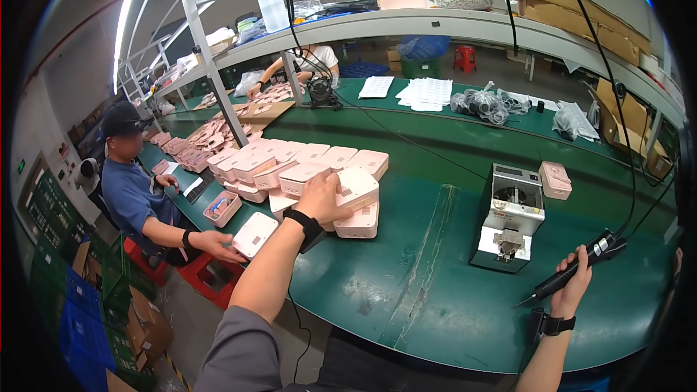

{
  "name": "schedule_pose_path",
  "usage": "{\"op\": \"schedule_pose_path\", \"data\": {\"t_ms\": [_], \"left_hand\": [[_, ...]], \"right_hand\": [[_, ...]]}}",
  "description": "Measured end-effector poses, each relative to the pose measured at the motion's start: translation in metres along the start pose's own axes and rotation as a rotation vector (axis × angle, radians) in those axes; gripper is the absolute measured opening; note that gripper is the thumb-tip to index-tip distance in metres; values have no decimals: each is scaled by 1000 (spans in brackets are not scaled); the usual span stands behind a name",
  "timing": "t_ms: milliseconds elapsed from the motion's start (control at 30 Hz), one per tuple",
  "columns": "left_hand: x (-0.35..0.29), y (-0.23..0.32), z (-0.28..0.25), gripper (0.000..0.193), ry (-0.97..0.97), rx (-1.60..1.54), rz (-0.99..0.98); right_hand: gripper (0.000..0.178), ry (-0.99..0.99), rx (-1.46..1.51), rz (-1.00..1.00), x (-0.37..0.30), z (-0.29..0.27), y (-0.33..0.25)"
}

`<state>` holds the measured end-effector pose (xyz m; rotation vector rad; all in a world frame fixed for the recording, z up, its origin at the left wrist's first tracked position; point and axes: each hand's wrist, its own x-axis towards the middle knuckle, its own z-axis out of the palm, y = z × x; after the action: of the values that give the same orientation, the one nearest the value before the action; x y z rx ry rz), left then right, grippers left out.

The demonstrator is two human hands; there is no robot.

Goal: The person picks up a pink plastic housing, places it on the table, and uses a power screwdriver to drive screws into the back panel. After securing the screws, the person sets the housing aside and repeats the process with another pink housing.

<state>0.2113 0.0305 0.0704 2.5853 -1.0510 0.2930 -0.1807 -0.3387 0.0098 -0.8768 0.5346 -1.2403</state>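
My left hand is closed round a pale pink plastic casing at the near right end of a stack. That casing is tilted, and another casing lies under it. More pink casings are piled to the left and behind. In my right hand is a black electric screwdriver, its thin bit pointing down and left over the green table. Between my hands, nearer the right one, stands a metal screw feeder. A single pink casing lies beside the feeder's far right corner.
At left, a seated co-worker's hand touches a white-faced casing by the table edge. A small pink tray holds coloured parts. Cables hang down at right. A metal shelf crosses above the far table, which bears papers and plastic bags.
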Motion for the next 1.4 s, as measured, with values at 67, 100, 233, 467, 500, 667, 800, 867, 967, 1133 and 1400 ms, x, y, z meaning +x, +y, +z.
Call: {"op": "schedule_pose_path", "data": {"t_ms": [67,100,233,467,500,667,800,867,967,1133,1400], "left_hand": [[-1,0,0,56,-21,-71,-55],[-1,0,0,56,-22,-68,-50],[-24,25,-2,62,236,8,210],[-85,133,43,61,-177,-548,731],[-95,144,52,62,-227,-515,725],[-87,196,77,68,-342,-507,806],[-70,215,87,77,-388,-604,863],[-69,214,82,80,-428,-641,907],[-70,201,77,84,-490,-734,826],[-64,202,96,90,-547,-765,777],[-76,208,95,93,-459,-711,769]], "right_hand": [[21,-3,-4,10,0,0,2],[21,2,0,9,1,1,4],[21,1,-1,0,-3,1,0],[21,4,-29,-22,0,-1,-9],[21,-27,-25,-9,2,1,-2],[29,-70,77,28,-6,13,0],[39,-217,215,63,-5,-2,-7],[41,-292,207,61,-4,-7,-6],[42,-352,219,39,-5,1,-7],[42,-436,129,128,-7,-2,-5],[31,-464,413,227,-5,-6,-5]]}}
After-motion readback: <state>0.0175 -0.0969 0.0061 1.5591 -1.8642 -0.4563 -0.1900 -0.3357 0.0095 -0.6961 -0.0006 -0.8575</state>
